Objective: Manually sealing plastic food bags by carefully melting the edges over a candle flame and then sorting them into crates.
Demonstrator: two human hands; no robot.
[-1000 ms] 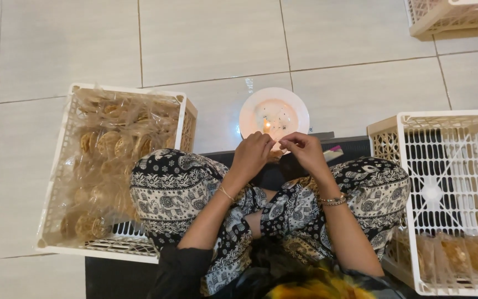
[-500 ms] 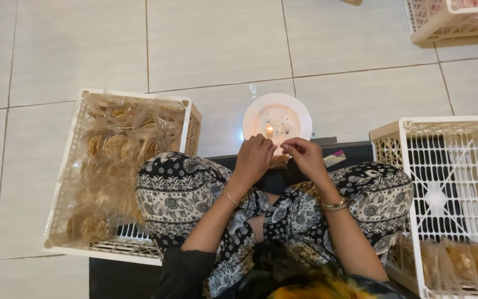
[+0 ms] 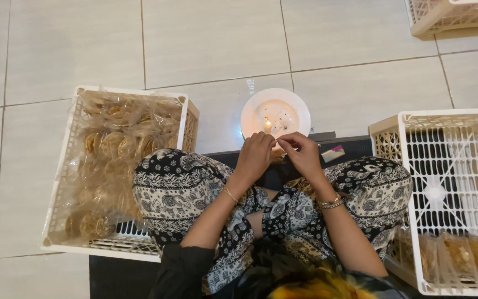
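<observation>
Both hands met over the lap, left hand [image 3: 254,156] and right hand [image 3: 304,155] pinched together on a small snack packet [image 3: 277,153], mostly hidden, beside the candle plate [image 3: 300,111]. Left crate [image 3: 62,182] was full; right crate [image 3: 443,166] held few packets.

1. The floor [image 3: 195,39] is laid with pale, glossy square tiles and thin dark grout lines.
2. A white plastic crate [image 3: 62,182] sits on it at the left, filled with clear bags of golden round snacks.
3. A second white lattice crate [image 3: 443,182] sits at the right, mostly empty, a few bags in its near end.
4. A white plate [image 3: 300,111] with a small lit candle rests between them.
5. A dark mat [image 3: 355,145] lies just behind the plate, under the seated person.
6. A beige crate [image 3: 460,19] shows at the top right corner.
</observation>
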